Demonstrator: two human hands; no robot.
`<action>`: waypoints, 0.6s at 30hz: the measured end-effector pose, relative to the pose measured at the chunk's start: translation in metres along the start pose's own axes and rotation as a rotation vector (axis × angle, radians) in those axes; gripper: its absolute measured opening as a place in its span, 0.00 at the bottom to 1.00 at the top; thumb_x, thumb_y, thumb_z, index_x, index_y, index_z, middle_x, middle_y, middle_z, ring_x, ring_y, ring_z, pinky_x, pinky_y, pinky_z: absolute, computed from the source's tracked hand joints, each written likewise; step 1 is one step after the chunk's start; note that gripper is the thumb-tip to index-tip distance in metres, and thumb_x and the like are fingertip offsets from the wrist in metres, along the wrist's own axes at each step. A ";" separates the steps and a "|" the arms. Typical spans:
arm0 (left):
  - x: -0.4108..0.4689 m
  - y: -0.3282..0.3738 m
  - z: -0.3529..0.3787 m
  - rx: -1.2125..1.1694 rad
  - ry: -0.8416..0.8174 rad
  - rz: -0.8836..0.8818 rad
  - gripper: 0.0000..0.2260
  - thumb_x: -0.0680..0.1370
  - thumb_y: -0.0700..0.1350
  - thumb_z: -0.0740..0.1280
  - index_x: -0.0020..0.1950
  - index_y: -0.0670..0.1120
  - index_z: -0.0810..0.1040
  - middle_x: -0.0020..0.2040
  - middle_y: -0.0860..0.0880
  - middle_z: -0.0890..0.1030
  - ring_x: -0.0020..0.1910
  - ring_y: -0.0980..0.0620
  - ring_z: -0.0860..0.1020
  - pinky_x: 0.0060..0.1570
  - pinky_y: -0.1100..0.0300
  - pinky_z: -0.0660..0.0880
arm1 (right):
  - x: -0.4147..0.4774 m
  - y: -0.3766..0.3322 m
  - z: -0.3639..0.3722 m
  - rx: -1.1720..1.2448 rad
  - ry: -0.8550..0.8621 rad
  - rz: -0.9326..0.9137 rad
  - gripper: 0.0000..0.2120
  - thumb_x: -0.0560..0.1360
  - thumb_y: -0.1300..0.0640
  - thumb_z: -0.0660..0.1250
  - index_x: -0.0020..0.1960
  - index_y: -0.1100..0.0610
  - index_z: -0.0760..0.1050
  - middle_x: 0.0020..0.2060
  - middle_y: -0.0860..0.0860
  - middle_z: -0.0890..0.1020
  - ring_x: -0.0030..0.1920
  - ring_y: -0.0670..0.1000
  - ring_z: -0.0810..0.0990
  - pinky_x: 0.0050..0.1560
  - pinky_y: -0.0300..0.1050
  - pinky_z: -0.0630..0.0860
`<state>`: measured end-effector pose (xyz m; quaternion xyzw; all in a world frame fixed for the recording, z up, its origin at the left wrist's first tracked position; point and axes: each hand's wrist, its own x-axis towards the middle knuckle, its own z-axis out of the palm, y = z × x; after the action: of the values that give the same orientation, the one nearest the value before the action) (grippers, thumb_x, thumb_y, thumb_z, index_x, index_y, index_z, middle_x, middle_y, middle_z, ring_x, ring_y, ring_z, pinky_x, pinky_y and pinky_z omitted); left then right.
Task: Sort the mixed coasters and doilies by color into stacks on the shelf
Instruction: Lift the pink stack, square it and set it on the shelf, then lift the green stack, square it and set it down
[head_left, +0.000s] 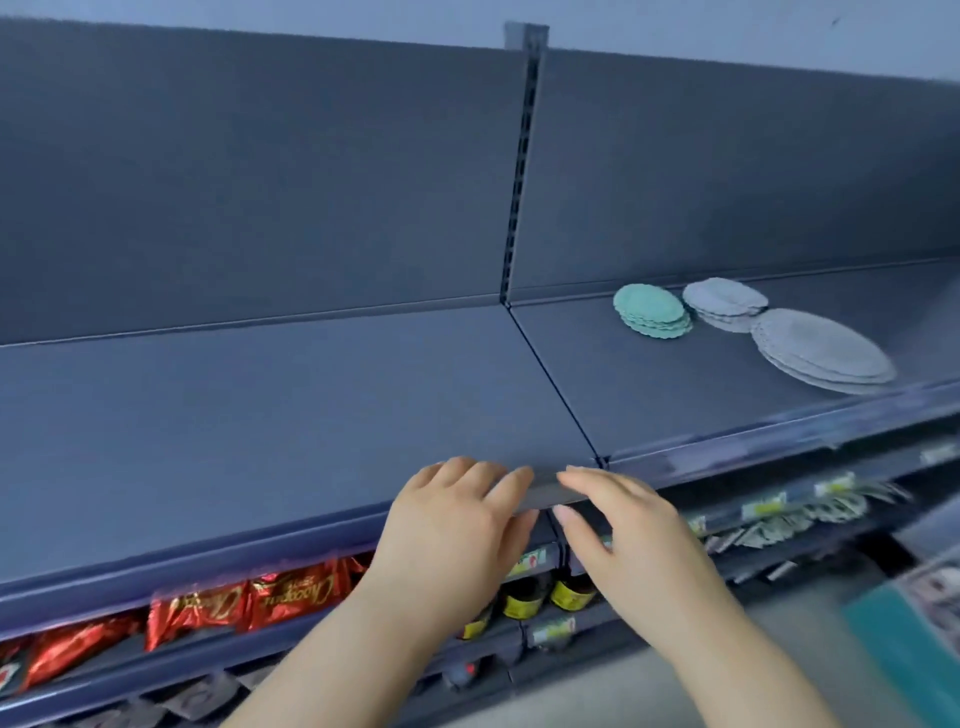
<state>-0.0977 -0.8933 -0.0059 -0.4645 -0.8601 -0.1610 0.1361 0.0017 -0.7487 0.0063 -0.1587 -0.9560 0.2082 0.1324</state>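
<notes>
My left hand and right hand pinch a flat grey coaster at the shelf front edge, thumbs beneath. It lies level, long axis nine to three. Teal stack and two grey stacks sit at two o'clock.

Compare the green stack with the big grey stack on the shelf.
Colour: the green stack is teal, while the big grey stack is pale grey.
Size: the green pieces are clearly smaller across than the grey ones.
Place: the green stack sits further back and left, the grey one nearer the front edge.
Both are round, scalloped and lie flat on the shelf.
</notes>
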 end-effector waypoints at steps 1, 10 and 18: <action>0.008 0.004 0.005 0.006 -0.014 -0.005 0.17 0.76 0.53 0.58 0.54 0.49 0.81 0.45 0.52 0.83 0.42 0.48 0.81 0.41 0.56 0.78 | 0.002 0.009 -0.003 0.002 -0.001 0.015 0.17 0.76 0.47 0.61 0.64 0.45 0.71 0.62 0.38 0.73 0.63 0.39 0.69 0.57 0.29 0.61; 0.083 0.008 0.046 -0.051 0.018 -0.042 0.17 0.76 0.53 0.57 0.55 0.49 0.81 0.46 0.53 0.83 0.44 0.49 0.81 0.43 0.56 0.78 | 0.053 0.066 -0.010 0.033 0.054 0.025 0.14 0.74 0.45 0.61 0.57 0.45 0.77 0.57 0.35 0.75 0.58 0.36 0.72 0.57 0.31 0.65; 0.158 -0.012 0.057 -0.012 0.077 -0.088 0.20 0.76 0.53 0.55 0.56 0.47 0.81 0.47 0.51 0.83 0.44 0.46 0.81 0.39 0.55 0.78 | 0.114 0.107 -0.034 0.033 0.114 0.081 0.12 0.74 0.50 0.64 0.58 0.46 0.77 0.58 0.36 0.74 0.61 0.39 0.72 0.60 0.38 0.69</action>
<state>-0.1971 -0.7574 0.0011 -0.4205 -0.8728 -0.1899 0.1591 -0.0653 -0.6039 0.0103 -0.2065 -0.9362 0.2197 0.1806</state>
